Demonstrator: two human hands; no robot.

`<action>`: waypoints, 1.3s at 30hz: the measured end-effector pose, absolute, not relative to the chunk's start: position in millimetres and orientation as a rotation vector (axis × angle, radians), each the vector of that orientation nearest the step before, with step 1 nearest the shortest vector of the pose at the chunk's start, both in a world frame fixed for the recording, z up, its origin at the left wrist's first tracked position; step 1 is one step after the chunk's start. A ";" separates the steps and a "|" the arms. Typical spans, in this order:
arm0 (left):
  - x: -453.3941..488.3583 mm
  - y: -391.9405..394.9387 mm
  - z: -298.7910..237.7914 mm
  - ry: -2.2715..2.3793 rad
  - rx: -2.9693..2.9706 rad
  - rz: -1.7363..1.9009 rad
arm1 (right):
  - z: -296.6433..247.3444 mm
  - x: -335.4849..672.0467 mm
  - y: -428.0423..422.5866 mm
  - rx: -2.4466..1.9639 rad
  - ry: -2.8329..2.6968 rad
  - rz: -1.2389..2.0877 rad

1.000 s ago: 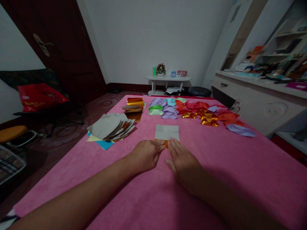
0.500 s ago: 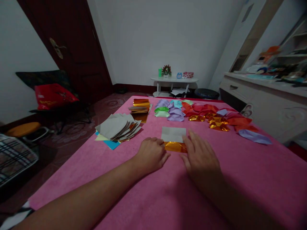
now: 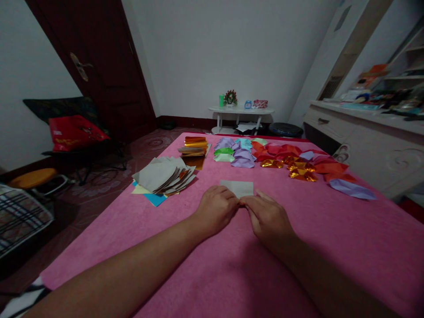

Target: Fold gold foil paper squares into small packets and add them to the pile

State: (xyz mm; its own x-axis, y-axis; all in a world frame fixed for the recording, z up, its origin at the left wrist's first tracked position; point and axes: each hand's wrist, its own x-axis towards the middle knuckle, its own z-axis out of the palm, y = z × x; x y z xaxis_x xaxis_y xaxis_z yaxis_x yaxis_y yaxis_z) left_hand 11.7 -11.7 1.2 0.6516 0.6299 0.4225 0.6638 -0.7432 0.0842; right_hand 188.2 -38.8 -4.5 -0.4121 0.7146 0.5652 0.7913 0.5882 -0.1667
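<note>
A sheet of foil paper [image 3: 237,187], pale side up, lies on the pink cloth, its near edge covered by my hands. My left hand [image 3: 217,207] is closed at the near left edge of the paper, fingers curled. From the other side my right hand [image 3: 268,216] closes on the same edge, and the fingertips of both hands meet at the middle. The gold fold is hidden beneath them. Left of my hands lies a fanned stack of pale-backed paper sheets [image 3: 160,174], with folded gold paper [image 3: 195,141] behind it.
Folded paper shapes in purple [image 3: 243,158], green [image 3: 223,154], red [image 3: 278,150] and gold [image 3: 302,174] crowd the far right of the pink-covered table [image 3: 185,274]. A pale dresser [image 3: 371,145] stands at the right; a chair holds a red bag [image 3: 77,132] at the left.
My right hand has moved left and its spread fingers have closed by my left fingertips. The gold strip, visible before, is now covered. The paper has shifted slightly left and nearer.
</note>
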 end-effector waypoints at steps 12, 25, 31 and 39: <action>1.3 -9.2 1.9 -1.101 -2.823 -1.020 | -2.5 198.6 -40.3 -1.226 -1.853 0.255; 2.3 -3.8 -0.2 -1.907 -2.782 -2.166 | 0.8 205.2 -35.6 -1.263 -1.233 0.599; -1.0 -9.1 6.2 -1.798 -2.898 -2.314 | 2.1 210.0 -30.9 -1.235 -1.087 0.728; 9.3 -20.0 14.7 -1.577 -2.782 -2.074 | 4.3 204.9 -34.7 -1.068 -1.078 0.728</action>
State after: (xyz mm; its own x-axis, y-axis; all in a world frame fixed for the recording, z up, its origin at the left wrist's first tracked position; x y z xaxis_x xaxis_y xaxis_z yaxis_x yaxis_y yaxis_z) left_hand 9.3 -20.0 14.7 0.1666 0.8765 0.4517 0.2009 -0.4787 0.8547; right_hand 204.9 -34.7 4.3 0.3358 0.8818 0.3311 0.0216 0.3442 -0.9387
